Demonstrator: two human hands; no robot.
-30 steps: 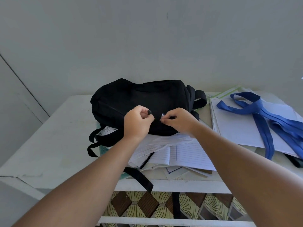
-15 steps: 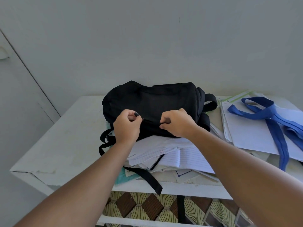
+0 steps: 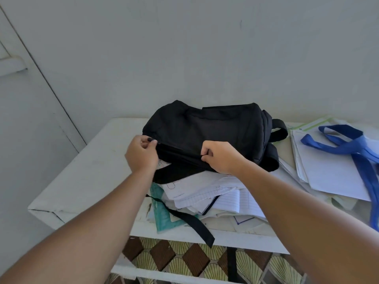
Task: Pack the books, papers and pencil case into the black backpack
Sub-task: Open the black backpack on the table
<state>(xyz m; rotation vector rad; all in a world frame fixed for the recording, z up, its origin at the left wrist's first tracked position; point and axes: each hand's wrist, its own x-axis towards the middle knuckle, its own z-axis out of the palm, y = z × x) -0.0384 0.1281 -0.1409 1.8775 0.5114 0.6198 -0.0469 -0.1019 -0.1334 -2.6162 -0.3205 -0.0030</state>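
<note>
On the white table (image 3: 86, 181) lies one black backpack (image 3: 209, 136), flat on its side toward the far edge, its long axis running left to right and its top handle loop pointing right. One loose black strap (image 3: 190, 224) trails from it over the near edge of the table. Under the near side of the backpack sits one untidy heap of papers and lined notebooks (image 3: 215, 197), with one teal sheet (image 3: 162, 218) poking out at its left; individual books cannot be counted. A second stack of white papers (image 3: 328, 177) lies to the right, well apart from the hands, with one blue strap (image 3: 348, 146) draped across it.

Two hands work at the near face of the backpack. The left hand (image 3: 141, 154) has its grip pressed together, thumb and forefinger pinching a small dark zipper pull (image 3: 152, 140) at the left end of the bag. The right hand (image 3: 219, 156) is curled tight, its fingers bunching the black fabric near the middle of the zipper line. No pencil case can be made out.
</note>
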